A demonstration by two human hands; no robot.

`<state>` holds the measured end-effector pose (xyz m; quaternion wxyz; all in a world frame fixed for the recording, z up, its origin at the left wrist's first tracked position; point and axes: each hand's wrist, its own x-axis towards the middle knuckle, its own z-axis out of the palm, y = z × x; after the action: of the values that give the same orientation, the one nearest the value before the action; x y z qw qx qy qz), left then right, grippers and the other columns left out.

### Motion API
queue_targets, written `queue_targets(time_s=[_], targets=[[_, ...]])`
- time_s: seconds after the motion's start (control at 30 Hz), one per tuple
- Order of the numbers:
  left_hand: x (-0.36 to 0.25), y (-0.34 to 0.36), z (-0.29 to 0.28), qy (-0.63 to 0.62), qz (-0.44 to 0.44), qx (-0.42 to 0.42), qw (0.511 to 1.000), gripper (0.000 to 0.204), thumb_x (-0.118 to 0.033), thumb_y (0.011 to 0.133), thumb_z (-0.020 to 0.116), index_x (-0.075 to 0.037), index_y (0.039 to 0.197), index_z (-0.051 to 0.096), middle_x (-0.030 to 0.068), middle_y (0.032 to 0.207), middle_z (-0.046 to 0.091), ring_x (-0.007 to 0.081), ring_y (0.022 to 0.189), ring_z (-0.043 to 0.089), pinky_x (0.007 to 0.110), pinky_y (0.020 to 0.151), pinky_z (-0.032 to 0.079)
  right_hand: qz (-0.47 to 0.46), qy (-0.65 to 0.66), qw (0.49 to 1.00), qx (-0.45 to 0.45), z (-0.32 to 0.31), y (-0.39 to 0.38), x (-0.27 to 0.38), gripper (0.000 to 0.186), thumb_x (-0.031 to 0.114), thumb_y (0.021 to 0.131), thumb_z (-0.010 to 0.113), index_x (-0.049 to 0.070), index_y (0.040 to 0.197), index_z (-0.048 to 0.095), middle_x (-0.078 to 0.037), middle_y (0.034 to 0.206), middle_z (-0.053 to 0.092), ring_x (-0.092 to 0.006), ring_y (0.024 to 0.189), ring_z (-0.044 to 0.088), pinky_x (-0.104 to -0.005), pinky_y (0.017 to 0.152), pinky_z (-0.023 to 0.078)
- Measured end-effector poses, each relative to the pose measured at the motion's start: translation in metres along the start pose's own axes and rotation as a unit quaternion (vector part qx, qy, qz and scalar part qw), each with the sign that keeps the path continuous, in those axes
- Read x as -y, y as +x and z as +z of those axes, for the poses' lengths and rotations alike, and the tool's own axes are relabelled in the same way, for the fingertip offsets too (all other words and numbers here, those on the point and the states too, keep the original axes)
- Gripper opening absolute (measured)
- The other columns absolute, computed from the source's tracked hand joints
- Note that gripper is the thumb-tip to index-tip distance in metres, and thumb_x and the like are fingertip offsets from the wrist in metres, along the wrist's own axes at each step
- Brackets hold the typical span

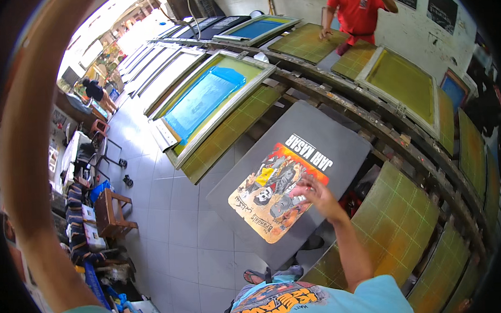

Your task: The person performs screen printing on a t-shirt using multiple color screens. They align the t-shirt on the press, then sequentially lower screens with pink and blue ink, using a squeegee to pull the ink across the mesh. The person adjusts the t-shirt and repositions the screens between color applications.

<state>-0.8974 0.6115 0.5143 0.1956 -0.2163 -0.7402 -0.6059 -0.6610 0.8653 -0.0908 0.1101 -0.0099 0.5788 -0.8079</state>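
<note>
My right hand (316, 190) hovers over or rests on a printed dark grey panel (330, 137), its fingers apart and slightly curled; I cannot tell whether they touch it. The panel carries a colourful orange illustration (274, 194) with figures and a skull face, under white lettering. My left forearm (33, 180) rises along the left edge and out at the top, so that hand is not visible. My feet in sandals (254, 276) show below the panel.
Screen frames, one with blue ink (204, 103), and green platens (388, 223) line long rails (393, 132). A co-worker in red (350, 12) stands across them; another person (94, 93) is farther back. A wooden chair (112, 216) and clutter border the tiled floor (173, 242).
</note>
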Motion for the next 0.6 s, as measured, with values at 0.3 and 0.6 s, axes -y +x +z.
queue_targets(time_s=[0.3,0.6], targets=[[0.171,0.112,0.189,-0.317,-0.135,0.152,0.926,0.02,-0.023,0.101,0.059,-0.007,0.092,0.067,0.0071,0.083,0.068,0.0213,0.075,0.068,0.03,0.063,0.061,-0.119,-0.187,0.928,-0.299,0.036,-0.121,-0.046,0.042,0.015,0.094,0.069,0.001,0.132,0.057,-0.014,0.133,0.055,-0.0251,0.115,0.061,-0.033,0.09,0.052],[0.28,0.071,0.377,-0.647,-0.367,0.079,0.664,0.03,-0.035,0.093,0.07,-0.006,0.09,0.063,0.0167,0.081,0.071,0.0284,0.066,0.071,0.033,0.056,0.063,-0.071,-0.542,0.713,-0.439,0.028,-0.172,-0.101,0.081,0.058,0.09,0.061,0.007,0.149,0.041,-0.028,0.156,0.025,-0.0495,0.145,0.023,-0.0662,0.116,0.017]])
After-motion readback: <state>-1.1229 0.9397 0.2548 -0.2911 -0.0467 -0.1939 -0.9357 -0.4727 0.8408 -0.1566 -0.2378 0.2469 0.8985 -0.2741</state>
